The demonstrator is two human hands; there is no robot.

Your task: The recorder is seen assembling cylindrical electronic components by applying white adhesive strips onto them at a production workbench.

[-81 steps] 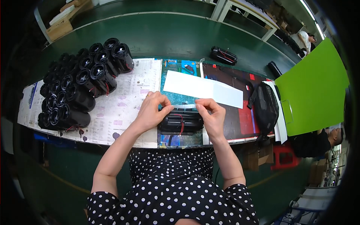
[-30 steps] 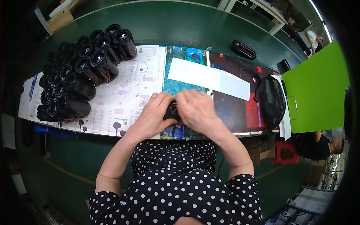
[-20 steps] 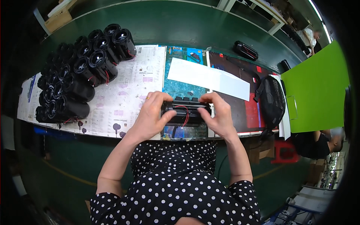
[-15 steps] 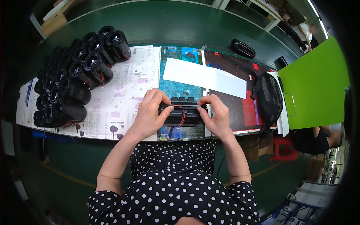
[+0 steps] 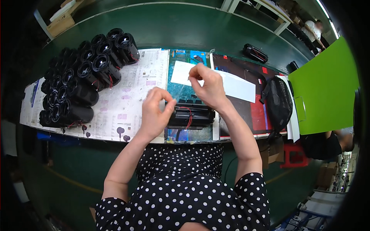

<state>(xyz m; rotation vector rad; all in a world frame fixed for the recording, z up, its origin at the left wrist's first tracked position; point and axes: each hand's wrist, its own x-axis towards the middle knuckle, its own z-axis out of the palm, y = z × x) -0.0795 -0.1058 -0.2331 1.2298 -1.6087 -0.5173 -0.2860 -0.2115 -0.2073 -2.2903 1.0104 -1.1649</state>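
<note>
A black cylindrical speaker housing (image 5: pixel 194 120) lies on its side at the bench's front, with thin red wires looping over its top. My left hand (image 5: pixel 156 113) is at the housing's left end, thumb and forefinger closed in a pinch. Raised above and beyond the housing, my right hand (image 5: pixel 208 86) pinches too, in front of the white sheet. A faint, thin, clear strip (image 5: pixel 180 90) seems to run slantwise between the two pinches; its ends are hidden by my fingers.
Several black cylinders (image 5: pixel 102 65) with red wires crowd the left of the bench. A white paper sheet (image 5: pixel 239 86) lies beyond the housing. On the right are a black mesh bag (image 5: pixel 278 102) and a green board (image 5: pixel 323 90). Another black cylinder (image 5: pixel 255 53) lies farther off.
My right hand has lifted off the housing's right end and moved up and away, toward the white sheet. My left hand stays by the left end. The strip no longer lies level along the housing.
</note>
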